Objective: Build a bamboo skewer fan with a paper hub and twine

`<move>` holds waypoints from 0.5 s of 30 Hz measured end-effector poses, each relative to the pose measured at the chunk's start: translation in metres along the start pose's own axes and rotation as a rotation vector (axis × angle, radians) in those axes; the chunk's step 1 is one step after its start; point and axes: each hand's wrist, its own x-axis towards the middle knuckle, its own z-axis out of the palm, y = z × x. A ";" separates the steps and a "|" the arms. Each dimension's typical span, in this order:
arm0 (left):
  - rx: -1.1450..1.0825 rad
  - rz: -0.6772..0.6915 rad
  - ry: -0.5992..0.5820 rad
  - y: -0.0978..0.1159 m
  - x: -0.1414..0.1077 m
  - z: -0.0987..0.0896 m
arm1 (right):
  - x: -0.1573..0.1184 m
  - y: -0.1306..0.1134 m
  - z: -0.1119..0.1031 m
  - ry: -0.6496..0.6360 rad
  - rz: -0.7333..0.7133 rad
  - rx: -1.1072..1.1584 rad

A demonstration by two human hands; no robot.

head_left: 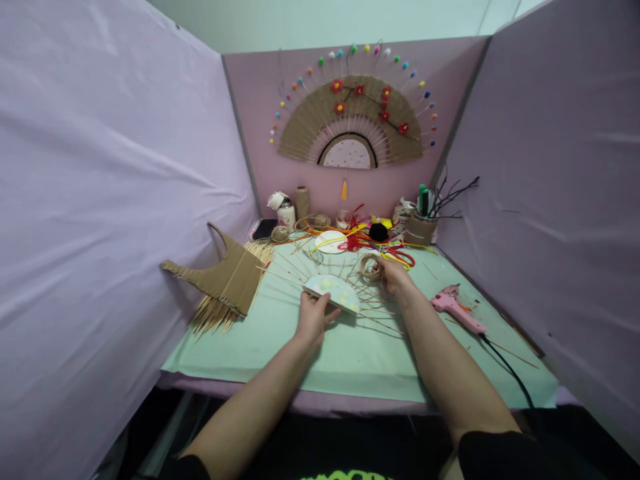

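On the green tabletop, my left hand pinches the fan; my right hand is closed round string. Tugging snagged string could bend the sticks.

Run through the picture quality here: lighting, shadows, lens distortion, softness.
Head view: dim, soft light, no strong glare; black sleeve merges into darkness below. Head view: lilac cloth walls flare toward the edges, suggesting a wide lens. Head view: thin sticks around the half-round piece look soft, hard to separate.
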 end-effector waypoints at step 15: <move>0.353 1.409 0.322 0.149 -0.027 -0.056 | 0.002 -0.027 -0.018 0.223 -0.164 0.077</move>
